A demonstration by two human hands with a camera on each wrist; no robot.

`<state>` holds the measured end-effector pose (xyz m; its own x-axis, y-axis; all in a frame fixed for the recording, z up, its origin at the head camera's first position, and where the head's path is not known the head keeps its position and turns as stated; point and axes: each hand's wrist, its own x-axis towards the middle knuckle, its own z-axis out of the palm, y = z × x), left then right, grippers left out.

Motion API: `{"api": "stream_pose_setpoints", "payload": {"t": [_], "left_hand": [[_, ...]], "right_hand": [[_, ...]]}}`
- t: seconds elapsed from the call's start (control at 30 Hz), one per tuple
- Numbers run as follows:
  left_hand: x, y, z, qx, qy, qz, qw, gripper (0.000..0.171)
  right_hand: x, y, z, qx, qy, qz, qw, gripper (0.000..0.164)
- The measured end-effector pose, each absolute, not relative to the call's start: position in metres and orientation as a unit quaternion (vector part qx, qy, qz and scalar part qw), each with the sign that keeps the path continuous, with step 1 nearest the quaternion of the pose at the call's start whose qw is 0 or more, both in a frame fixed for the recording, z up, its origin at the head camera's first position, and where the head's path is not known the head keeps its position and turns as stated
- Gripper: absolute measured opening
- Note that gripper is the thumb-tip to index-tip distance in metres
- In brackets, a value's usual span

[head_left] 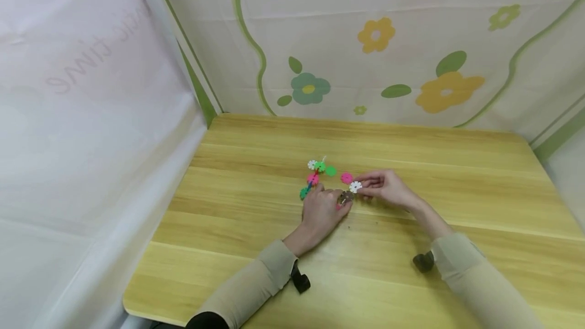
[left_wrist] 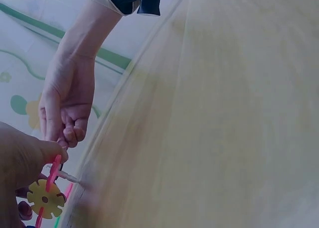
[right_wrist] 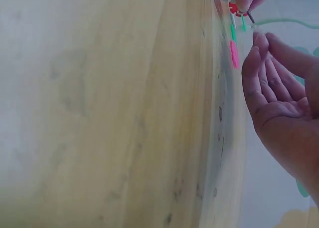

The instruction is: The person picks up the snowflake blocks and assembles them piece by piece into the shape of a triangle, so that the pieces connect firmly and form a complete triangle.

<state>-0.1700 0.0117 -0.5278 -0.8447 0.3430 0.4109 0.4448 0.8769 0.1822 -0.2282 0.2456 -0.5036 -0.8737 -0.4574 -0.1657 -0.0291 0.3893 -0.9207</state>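
Note:
My left hand [head_left: 322, 212] grips a chain of notched plastic snowflake discs at the middle of the table. A brown disc [head_left: 347, 197] shows by its thumb. The left wrist view has a yellow disc [left_wrist: 37, 194] and a pink disc [left_wrist: 54, 172] joined at the left thumb. Between thumb and fingertips, my right hand [head_left: 390, 187] pinches a white disc [head_left: 355, 187] right at the brown one. Farther along the chain, beyond the left hand, are a teal disc [head_left: 303, 193], a pink disc [head_left: 313, 179] and a bright green disc [head_left: 320, 166]. The left palm hides part of the chain.
A pink disc [head_left: 347, 178] lies just left of the right fingertips, and a flat green disc [head_left: 331, 170] lies beside the chain's far end. The wooden table [head_left: 228, 207] meets a flower-printed cloth wall [head_left: 338, 29] at the back and a white cloth [head_left: 91, 166] on the left.

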Motion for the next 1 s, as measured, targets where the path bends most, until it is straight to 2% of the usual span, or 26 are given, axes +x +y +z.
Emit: {"api": "stream_pose_setpoints", "payload": {"t": [0.3, 0.63, 1.0], "left_hand": [[-0.170, 0.012, -0.529, -0.214, -0.947, -0.136, 0.199, 0.029], [-0.169, 0.012, -0.530, -0.210, -0.946, -0.139, 0.205, 0.028], [-0.168, 0.012, -0.532, -0.208, -0.943, -0.153, 0.208, 0.027]], "right_hand": [[-0.236, 0.246, -0.497, -0.171, 0.806, -0.513, 0.240, 0.032], [-0.250, 0.240, -0.490, -0.203, 0.812, -0.472, 0.278, 0.033], [-0.247, 0.233, -0.500, -0.161, 0.776, -0.534, 0.295, 0.033]]}}
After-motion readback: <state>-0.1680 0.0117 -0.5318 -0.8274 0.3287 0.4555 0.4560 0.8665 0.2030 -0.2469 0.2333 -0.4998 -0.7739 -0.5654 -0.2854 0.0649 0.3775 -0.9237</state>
